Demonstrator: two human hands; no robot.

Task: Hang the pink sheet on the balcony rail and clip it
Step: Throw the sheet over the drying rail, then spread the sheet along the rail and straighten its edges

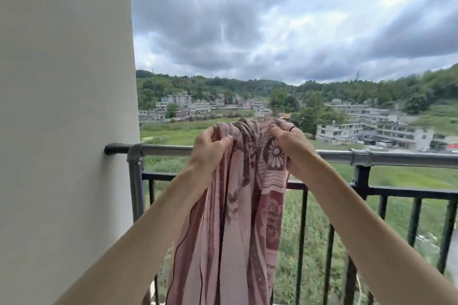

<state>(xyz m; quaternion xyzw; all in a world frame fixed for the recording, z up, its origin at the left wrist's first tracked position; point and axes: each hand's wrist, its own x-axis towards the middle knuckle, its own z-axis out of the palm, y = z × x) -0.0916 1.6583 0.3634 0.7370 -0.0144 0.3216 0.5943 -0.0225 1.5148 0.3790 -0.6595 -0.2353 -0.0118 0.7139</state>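
Observation:
The pink sheet (230,218), patterned with dark red flowers and stripes, hangs bunched in long folds from both my hands. My left hand (208,148) grips its gathered top edge on the left. My right hand (292,148) grips the top on the right, a ring on one finger. Both hands hold the sheet up at about the height of the grey metal balcony rail (396,157), on my side of it. No clip is in view.
A white wall (67,106) stands close on the left, where the rail ends in a black cap (111,149). Below the rail run a black bar and vertical black balusters (416,220). Beyond lie fields, houses and hills.

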